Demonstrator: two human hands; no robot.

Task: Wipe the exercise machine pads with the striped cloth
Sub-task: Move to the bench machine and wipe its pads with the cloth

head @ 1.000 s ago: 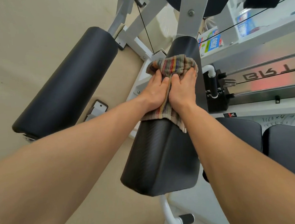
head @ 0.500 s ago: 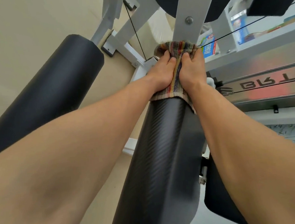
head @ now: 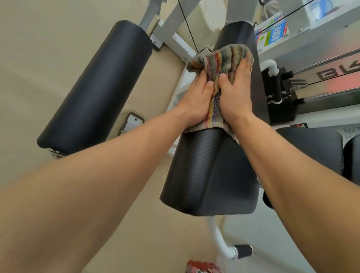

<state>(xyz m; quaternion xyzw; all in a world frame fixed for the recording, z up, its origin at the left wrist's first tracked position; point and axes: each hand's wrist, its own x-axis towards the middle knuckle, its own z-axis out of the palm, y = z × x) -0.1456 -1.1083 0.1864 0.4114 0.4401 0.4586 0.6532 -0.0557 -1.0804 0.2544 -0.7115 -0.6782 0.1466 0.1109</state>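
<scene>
A long black pad (head: 207, 173) of the exercise machine runs away from me at the centre. The striped cloth (head: 223, 65) is wrapped over its upper half. My left hand (head: 195, 101) presses the cloth on the pad's left side. My right hand (head: 236, 93) presses it on the right side, fingers spread over the bunched fabric. The two hands touch at the thumbs. A second black pad (head: 97, 89) lies parallel on the left, apart from both hands.
The white metal frame (head: 239, 4) and a thin black cable rise behind the pads. Black seat cushions (head: 317, 147) sit at the right, below a weight stack with guide rods. A white bar with a black grip (head: 243, 251) sticks out under the centre pad. Red packaging lies on the floor.
Both hands have slid the cloth back toward me from the pad's far end near the frame bolt, baring the top of the pad. The camera has pulled back.
</scene>
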